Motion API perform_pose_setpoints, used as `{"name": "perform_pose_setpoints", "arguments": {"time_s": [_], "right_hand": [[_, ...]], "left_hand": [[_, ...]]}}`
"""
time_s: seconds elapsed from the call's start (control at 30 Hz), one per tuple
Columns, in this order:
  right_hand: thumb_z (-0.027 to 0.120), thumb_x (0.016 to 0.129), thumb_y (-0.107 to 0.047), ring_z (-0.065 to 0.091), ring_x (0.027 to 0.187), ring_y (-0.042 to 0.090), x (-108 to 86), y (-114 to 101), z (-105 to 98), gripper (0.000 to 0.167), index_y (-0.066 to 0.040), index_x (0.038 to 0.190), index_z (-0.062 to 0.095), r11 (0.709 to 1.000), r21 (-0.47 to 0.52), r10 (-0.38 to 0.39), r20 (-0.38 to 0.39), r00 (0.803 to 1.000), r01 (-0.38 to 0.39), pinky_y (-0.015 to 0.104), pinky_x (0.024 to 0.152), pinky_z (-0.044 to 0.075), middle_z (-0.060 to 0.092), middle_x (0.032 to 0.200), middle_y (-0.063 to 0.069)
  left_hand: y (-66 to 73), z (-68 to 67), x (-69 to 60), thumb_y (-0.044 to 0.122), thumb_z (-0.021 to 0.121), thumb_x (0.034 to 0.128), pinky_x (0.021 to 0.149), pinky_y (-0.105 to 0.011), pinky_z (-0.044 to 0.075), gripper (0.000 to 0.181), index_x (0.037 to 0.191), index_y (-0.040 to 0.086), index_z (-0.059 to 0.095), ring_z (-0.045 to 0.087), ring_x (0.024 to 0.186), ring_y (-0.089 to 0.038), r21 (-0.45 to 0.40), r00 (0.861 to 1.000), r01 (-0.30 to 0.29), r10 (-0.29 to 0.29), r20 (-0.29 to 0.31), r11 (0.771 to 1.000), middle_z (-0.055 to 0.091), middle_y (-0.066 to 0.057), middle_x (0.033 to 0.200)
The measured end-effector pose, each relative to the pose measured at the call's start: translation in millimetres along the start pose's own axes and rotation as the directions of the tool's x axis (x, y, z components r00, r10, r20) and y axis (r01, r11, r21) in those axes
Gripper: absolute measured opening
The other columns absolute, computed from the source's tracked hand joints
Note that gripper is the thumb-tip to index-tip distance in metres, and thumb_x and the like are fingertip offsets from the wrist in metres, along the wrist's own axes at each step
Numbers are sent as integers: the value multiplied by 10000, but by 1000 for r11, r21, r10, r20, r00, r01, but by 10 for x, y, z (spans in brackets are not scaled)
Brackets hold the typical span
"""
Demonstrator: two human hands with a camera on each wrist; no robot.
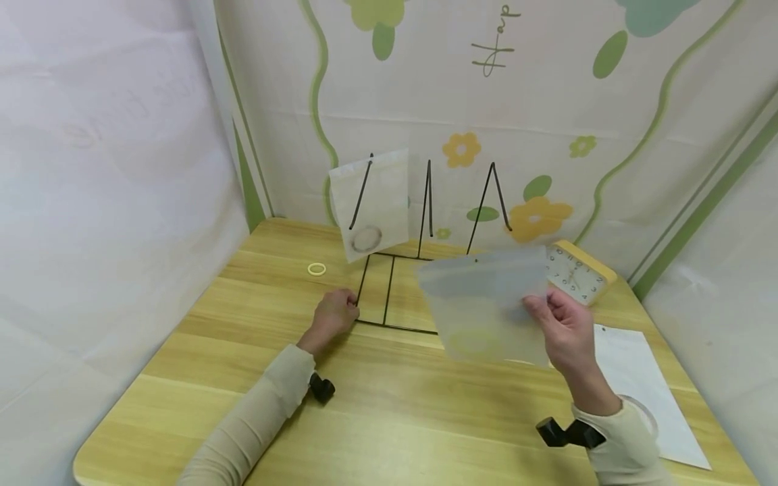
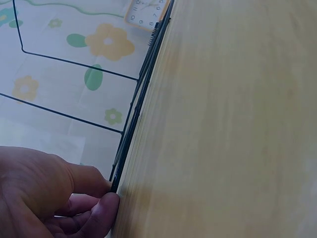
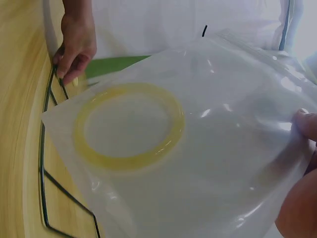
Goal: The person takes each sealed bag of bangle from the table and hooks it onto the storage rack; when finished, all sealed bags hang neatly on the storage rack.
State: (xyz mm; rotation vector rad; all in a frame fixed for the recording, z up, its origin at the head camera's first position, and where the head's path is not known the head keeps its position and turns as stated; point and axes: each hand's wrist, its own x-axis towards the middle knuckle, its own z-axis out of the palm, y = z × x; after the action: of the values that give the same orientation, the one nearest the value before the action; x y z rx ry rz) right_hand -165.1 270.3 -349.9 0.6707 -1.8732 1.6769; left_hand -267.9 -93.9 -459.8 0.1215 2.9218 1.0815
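Observation:
My left hand [image 1: 336,312] pinches the front left corner of a black wire rack [image 1: 389,290] on the table; thumb and finger meet on the wire in the left wrist view. My right hand [image 1: 568,331] pinches the right edge of a translucent zip bag [image 1: 486,304], lifted before the rack's right side. A yellow ring [image 3: 177,119] lies inside that bag. A small dark spot shows near its top edge; I cannot tell whether a wire tip passes through. Another bag [image 1: 385,196], holding a brownish ring, hangs on the rack's left prong.
A pale yellow ring [image 1: 317,269] lies on the table left of the rack. At the back right stands a yellow-framed clock [image 1: 574,273]. A whitish bag [image 1: 644,385] with a ring lies by my right forearm. Patterned fabric walls [image 1: 389,101] surround the table.

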Motion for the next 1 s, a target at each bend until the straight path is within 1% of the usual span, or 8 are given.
{"name": "perform_pose_setpoints", "arguments": {"time_s": [0.1, 0.2, 0.27, 0.37, 0.53, 0.73, 0.9, 1.0], "right_hand": [[570, 897, 135, 577, 581, 35, 68, 27, 101, 64, 194, 876, 586, 998, 55, -26, 28, 999, 24, 170, 488, 404, 692, 709, 13], [579, 909, 102, 598, 592, 27, 131, 33, 199, 106, 191, 853, 571, 999, 41, -31, 32, 999, 29, 159, 505, 431, 688, 707, -9], [572, 910, 106, 656, 658, 64, 160, 42, 261, 110, 207, 866, 569, 997, 73, -26, 24, 999, 24, 173, 556, 484, 727, 794, 16], [561, 912, 115, 675, 693, 72, 178, 66, 341, 111, 222, 884, 567, 995, 97, -17, 20, 1000, 15, 174, 588, 507, 732, 816, 15], [559, 922, 99, 675, 683, 63, 178, 147, 430, 123, 216, 886, 573, 998, 66, 2, 22, 1000, -4, 175, 578, 509, 729, 780, -15], [586, 937, 31, 597, 571, 53, 202, 235, 515, 153, 171, 878, 601, 999, -20, 26, 27, 999, -26, 196, 487, 443, 679, 657, 25], [578, 937, 44, 449, 445, 96, 216, 278, 545, 143, 178, 896, 603, 999, -28, 28, 11, 1000, -28, 239, 407, 331, 569, 547, 158], [571, 937, 52, 361, 408, 69, 228, 306, 557, 136, 182, 911, 603, 999, -13, 34, 5, 999, -34, 265, 380, 251, 507, 506, 155]], "left_hand": [[-6, 5, 11, 69, 623, 853, 740, -376, 535, 289, 1128, -8, 664, 604, 780, -189, 1, 1000, -2, 2, -8, 1000, 680, -111, 976], [-3, 12, 13, 62, 622, 844, 736, -379, 535, 286, 1117, -11, 668, 606, 780, -195, 0, 1000, -6, 6, -17, 1000, 682, -115, 974], [1, 18, 15, 55, 620, 835, 723, -374, 533, 285, 1108, -13, 671, 606, 771, -199, 1, 1000, -6, 6, -20, 1000, 683, -117, 967], [4, 31, 19, 52, 621, 830, 701, -364, 528, 290, 1107, -16, 670, 602, 755, -197, 5, 1000, -4, 5, -14, 1000, 680, -115, 951], [1, 47, 35, 63, 623, 838, 671, -330, 506, 283, 1108, -7, 668, 583, 727, -183, 2, 1000, -3, 3, -4, 1000, 664, -96, 917], [-9, 50, 31, 57, 616, 836, 632, -306, 478, 275, 1100, -2, 667, 566, 695, -181, -8, 1000, 8, -8, -1, 1000, 653, -91, 891], [14, 45, 7, 61, 611, 837, 658, -325, 504, 291, 1115, -7, 666, 575, 714, -184, -12, 1000, 2, -2, 5, 1000, 674, -119, 963], [29, 42, -2, 56, 609, 837, 639, -308, 487, 278, 1102, -7, 665, 564, 693, -178, -12, 1000, -1, 1, 7, 1000, 663, -106, 924]]}}
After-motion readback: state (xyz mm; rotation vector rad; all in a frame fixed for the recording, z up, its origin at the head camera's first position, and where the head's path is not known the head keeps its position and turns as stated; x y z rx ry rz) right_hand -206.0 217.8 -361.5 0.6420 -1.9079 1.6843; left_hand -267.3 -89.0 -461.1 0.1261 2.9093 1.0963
